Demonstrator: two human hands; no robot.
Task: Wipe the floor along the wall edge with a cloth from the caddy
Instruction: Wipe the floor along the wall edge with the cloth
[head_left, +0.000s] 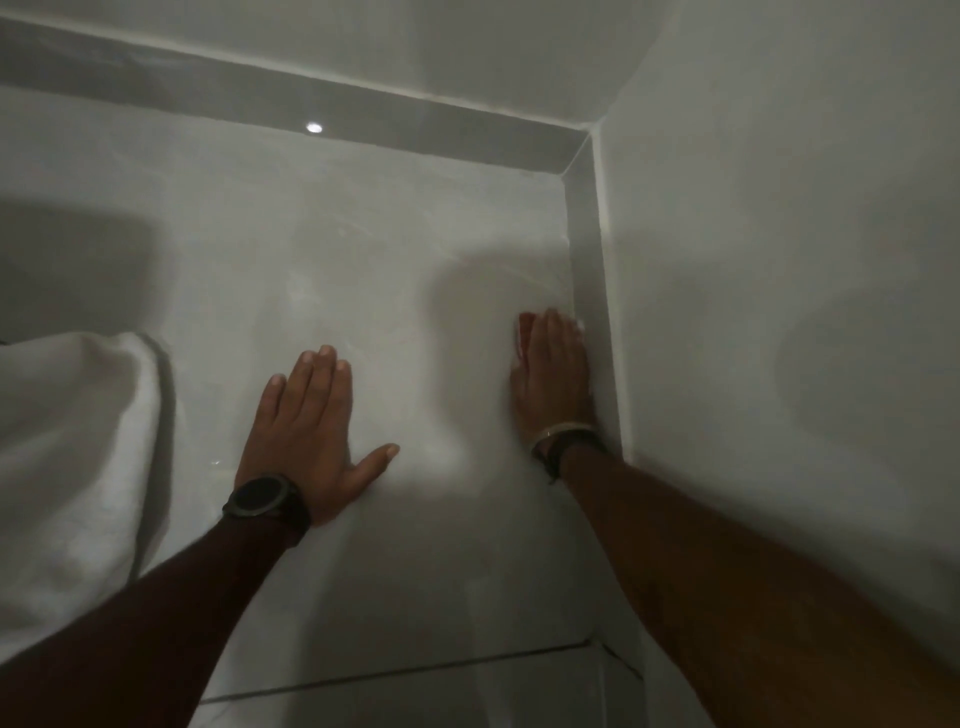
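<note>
My right hand (553, 376) lies flat on a cloth (524, 332) pressed to the pale tiled floor (363, 270), right beside the grey skirting (592, 291) of the right wall. Only a red and white edge of the cloth shows past my fingers; the hand covers the remainder. My left hand (306, 431) rests palm down on the bare floor, fingers together, thumb spread, a dark watch on its wrist. It holds nothing. The caddy is not in view.
White fabric (67, 457) hangs down at the left edge. The two walls meet in a corner (589, 137) ahead and to the right, with grey skirting along both. A grout line (415, 670) crosses the floor near me.
</note>
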